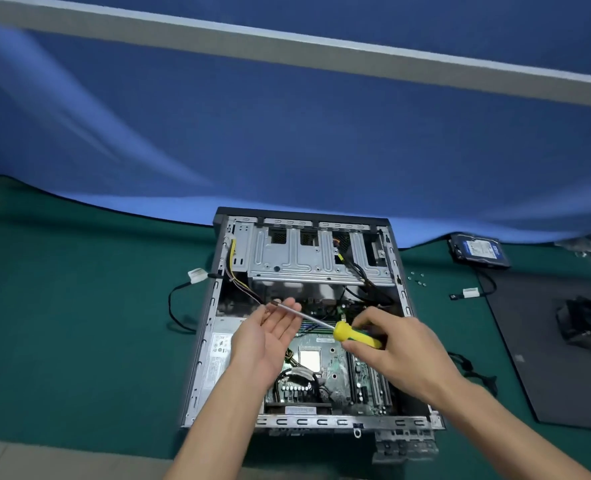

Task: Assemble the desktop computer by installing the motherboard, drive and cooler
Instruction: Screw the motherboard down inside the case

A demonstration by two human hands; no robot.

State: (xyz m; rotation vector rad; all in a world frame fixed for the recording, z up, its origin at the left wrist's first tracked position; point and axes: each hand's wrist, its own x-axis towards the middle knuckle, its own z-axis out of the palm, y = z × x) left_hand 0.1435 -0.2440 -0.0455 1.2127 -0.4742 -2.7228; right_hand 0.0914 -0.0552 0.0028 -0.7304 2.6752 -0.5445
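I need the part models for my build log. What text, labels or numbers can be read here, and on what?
None can be read.
Power supply label: print and symbols, too small.
Hard drive label: blue and white, blurred.
Motherboard sticker: too small.
White sticker at the case's near edge: blurred.
Cable tags and: illegible.

Bright, even light (edges bowed, backdrop smeared).

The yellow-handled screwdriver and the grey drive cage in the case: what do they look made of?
Yellow-handled screwdriver: the handle looks like glossy moulded plastic, yellow with a green stripe; the shaft is shiny bare metal, probably steel. Grey drive cage: it looks like stamped sheet metal, a dull silver, with pressed ribs and punched slots.
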